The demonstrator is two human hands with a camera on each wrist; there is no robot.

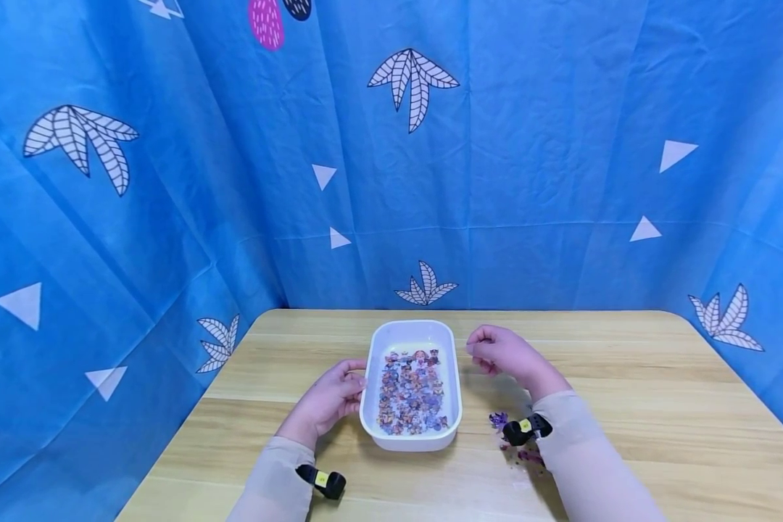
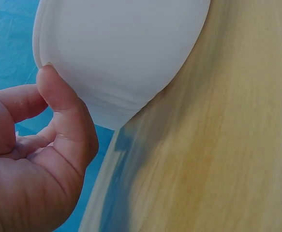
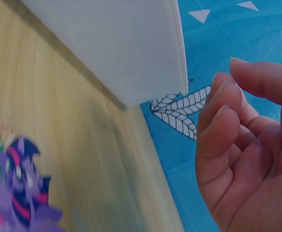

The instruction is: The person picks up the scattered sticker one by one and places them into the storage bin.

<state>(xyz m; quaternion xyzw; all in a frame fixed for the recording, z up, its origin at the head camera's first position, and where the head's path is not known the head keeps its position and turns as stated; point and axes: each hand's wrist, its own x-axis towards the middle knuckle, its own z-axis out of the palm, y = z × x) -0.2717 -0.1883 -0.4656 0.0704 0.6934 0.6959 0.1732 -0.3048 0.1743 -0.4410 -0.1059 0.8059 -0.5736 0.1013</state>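
Observation:
A white plastic tub with rounded corners is on the table, colourful cartoon cut-outs spread over its floor. At its left side, my left hand holds the rim with curled fingers; in the left wrist view a fingertip lies right at the rim's edge. My right hand is off the tub's right side, a small gap away. Its fingers curl loosely toward the thumb, with nothing seen between them in the right wrist view.
Purple cartoon cut-outs and smaller reddish pieces lie on the wooden table by the right forearm. Blue patterned curtains close off the back and both sides. Black wrist straps are worn over the pale sleeves.

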